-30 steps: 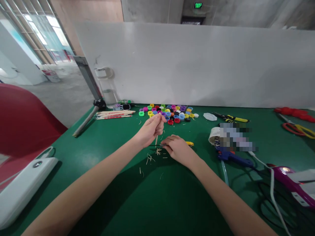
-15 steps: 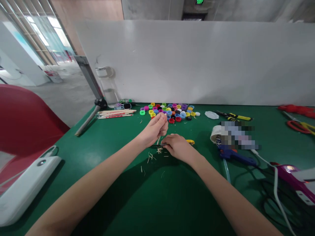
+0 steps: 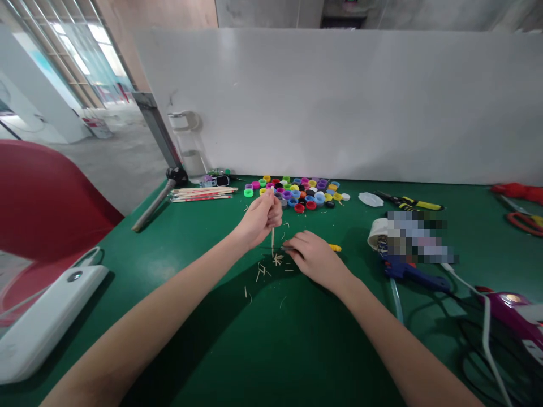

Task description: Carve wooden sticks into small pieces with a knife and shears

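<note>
My left hand (image 3: 263, 219) is closed around a thin wooden stick (image 3: 272, 242), held upright with its lower end just above the table. To its right, my right hand (image 3: 313, 254) grips a utility knife; the yellow handle end (image 3: 335, 247) sticks out on the right and the dark blade (image 3: 287, 248) points left at the stick. Most of the handle is hidden in the palm. Under the stick lies a small heap of wood shavings (image 3: 278, 259), with more slivers (image 3: 262, 272) scattered towards me on the green table (image 3: 271, 350).
Behind my hands spread many coloured bottle caps (image 3: 311, 206). Wooden sticks (image 3: 203, 194) lie back left, near a white power bank-like box (image 3: 51, 322). Rightwards are yellow-handled pliers (image 3: 422, 203), a blue glue gun (image 3: 416, 272), cables, and scissors (image 3: 526, 222). A white panel (image 3: 297, 107) stands behind.
The knife blade has drawn back to the right, off the stick. My left hand is slightly further left, and more of the stick shows below it. The view has shifted a little.
</note>
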The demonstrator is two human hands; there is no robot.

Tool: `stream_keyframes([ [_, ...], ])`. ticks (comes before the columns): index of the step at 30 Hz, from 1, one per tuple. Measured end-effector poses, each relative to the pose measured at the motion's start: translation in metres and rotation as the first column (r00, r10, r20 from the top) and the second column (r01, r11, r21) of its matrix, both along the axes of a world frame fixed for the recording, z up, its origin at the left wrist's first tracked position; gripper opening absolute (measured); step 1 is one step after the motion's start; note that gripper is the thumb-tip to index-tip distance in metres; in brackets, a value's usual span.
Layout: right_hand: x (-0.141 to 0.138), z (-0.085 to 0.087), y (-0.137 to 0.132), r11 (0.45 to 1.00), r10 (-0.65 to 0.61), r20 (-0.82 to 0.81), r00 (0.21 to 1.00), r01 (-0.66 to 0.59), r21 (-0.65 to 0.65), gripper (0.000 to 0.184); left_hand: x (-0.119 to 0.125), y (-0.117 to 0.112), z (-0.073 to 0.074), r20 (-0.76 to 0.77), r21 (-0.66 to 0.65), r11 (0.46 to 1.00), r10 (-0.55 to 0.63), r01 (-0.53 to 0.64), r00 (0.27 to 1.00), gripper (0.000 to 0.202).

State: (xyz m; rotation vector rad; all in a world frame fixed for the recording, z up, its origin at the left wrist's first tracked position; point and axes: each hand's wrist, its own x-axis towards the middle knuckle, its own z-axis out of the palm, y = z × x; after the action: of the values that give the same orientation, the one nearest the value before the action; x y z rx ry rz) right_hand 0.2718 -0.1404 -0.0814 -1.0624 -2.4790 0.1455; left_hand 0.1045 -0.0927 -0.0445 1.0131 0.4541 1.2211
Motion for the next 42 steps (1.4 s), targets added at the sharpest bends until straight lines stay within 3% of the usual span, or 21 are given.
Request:
stream_keyframes([
  [17, 0.003, 0.003, 0.017, 0.991, 0.017, 0.026, 1.0, -0.013, -0.132, 0.019, 0.012, -0.016, 0.003, -0.097, 0.044, 0.995, 0.096, -0.092, 0.991, 0.043],
  [33, -0.002, -0.002, 0.014, 0.997, 0.068, 0.16, 0.985, -0.061, -0.047, 0.017, 0.021, -0.021, -0.001, -0.156, 0.087, 0.993, 0.086, -0.073, 0.984, 0.037],
  [42, 0.002, -0.003, 0.005, 0.996, 0.084, 0.146, 0.986, -0.086, 0.005, 0.021, 0.009, -0.008, -0.001, -0.056, 0.038, 0.978, 0.207, -0.205, 0.977, 0.046],
])
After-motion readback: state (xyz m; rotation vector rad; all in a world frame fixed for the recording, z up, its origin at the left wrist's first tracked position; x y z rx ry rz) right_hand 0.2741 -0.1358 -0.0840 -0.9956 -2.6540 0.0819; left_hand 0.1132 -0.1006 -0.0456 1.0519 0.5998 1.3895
